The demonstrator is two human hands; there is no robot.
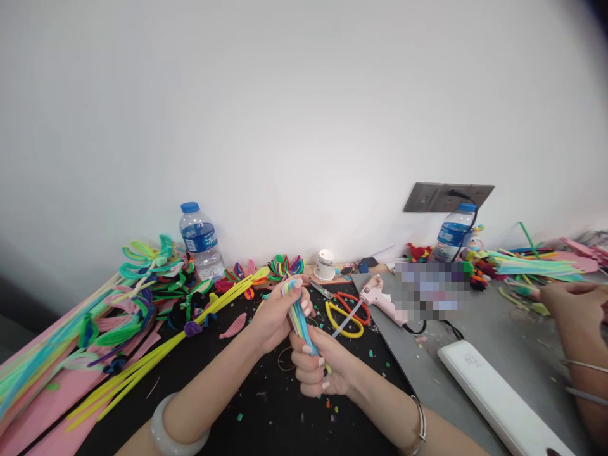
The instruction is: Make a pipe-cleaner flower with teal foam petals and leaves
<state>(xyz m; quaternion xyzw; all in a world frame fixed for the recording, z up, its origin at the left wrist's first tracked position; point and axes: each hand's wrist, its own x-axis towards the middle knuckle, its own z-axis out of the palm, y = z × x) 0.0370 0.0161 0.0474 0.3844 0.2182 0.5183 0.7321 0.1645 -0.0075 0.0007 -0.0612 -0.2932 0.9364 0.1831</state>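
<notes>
At the centre, a bundle of blue, white and yellow pipe cleaners is held upright, leaning slightly, between both hands. My left hand pinches its upper end, where the strands look bent over. Lower down, my right hand wraps its fingers round the bundle. Just beyond lie scissors with red and yellow handles. A pink glue gun with a glue stick rests right of them. Long yellow pipe cleaners stretch across the black mat on the left.
Finished pipe-cleaner flowers pile up at left beside a water bottle. A white cup stands by the wall. At right are a second bottle, a white power bank-like box and another person's hand.
</notes>
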